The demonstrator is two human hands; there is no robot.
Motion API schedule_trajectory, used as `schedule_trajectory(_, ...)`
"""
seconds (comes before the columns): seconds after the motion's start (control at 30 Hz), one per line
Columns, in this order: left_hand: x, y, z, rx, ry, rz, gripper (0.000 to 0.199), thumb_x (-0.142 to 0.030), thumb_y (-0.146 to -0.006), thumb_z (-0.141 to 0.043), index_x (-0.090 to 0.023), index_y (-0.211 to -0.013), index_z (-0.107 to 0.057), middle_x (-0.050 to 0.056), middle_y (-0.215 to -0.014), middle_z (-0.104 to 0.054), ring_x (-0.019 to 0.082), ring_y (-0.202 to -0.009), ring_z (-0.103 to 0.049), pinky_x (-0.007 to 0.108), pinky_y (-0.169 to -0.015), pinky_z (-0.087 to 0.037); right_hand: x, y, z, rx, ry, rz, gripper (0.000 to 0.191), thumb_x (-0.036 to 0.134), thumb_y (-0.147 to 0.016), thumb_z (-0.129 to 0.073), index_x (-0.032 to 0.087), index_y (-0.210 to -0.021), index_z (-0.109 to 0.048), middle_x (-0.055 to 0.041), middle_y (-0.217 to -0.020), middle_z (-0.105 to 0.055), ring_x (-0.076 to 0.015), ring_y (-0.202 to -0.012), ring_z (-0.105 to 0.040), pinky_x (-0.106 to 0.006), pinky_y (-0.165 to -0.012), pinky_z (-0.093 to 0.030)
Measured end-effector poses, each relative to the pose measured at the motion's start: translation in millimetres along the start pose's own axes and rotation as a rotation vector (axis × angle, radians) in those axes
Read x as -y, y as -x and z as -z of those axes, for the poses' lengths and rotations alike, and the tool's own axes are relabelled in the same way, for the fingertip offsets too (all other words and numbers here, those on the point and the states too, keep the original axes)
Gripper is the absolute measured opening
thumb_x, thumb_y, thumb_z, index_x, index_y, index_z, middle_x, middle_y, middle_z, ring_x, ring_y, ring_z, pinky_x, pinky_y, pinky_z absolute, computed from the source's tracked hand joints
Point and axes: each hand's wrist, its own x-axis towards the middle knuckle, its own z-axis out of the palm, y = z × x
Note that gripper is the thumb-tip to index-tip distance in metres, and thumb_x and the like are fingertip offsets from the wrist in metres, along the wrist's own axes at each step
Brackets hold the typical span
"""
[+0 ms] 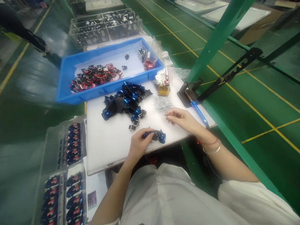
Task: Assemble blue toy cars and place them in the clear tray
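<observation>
Near the front edge of the white tabletop, my left hand (138, 142) pinches a small blue-and-black toy car body (159, 136) between thumb and fingers. My right hand (181, 119) hovers to the right of it, thumb and fingertips together; whatever they may hold is too small to make out. Just beyond those fingertips lies a pile of thin metal pins (161, 103). A heap of similar blue-and-black car bodies (122, 101) sits further back on the left, with several small black-and-silver parts (134, 125) at its near side.
Behind the heap stands a blue tray (93, 91) of red-and-black parts. A soldering iron (198, 112) with a blue handle rests at the right, beside a green post (211, 43). Clear boxes (52, 137) of blue pieces stand lower left; another clear bin (105, 29) is behind.
</observation>
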Motion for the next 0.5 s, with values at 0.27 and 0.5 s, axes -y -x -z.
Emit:
schedule_trajectory(0.27,-18,4,-9.4,0.059,0.040,-0.038,0.025,-0.040,-0.086,-0.065,-0.017,-0.090,-0.074,0.003,-0.085,-0.073,0.011,-0.052,-0.059,0.023,-0.052,-0.052,5,25,-54,-0.120,-0.306,-0.070,0.037,0.056,-0.074,-0.082,0.022,-0.084,-0.070,-0.0050,-0.085,-0.070,-0.0230,-0.078,-0.066,-0.034,-0.069,-0.056)
schedule_trajectory(0.5,-19,6,-5.0,0.040,-0.082,-0.080,0.026,-0.039,-0.090,-0.061,-0.018,-0.084,-0.074,-0.001,-0.064,-0.066,0.011,-0.049,-0.055,0.023,-0.052,-0.047,2,35,-51,-0.126,-0.088,0.032,0.036,0.057,-0.081,-0.077,0.022,-0.089,-0.072,-0.0050,-0.086,-0.068,-0.0224,-0.073,-0.062,-0.035,-0.064,-0.054)
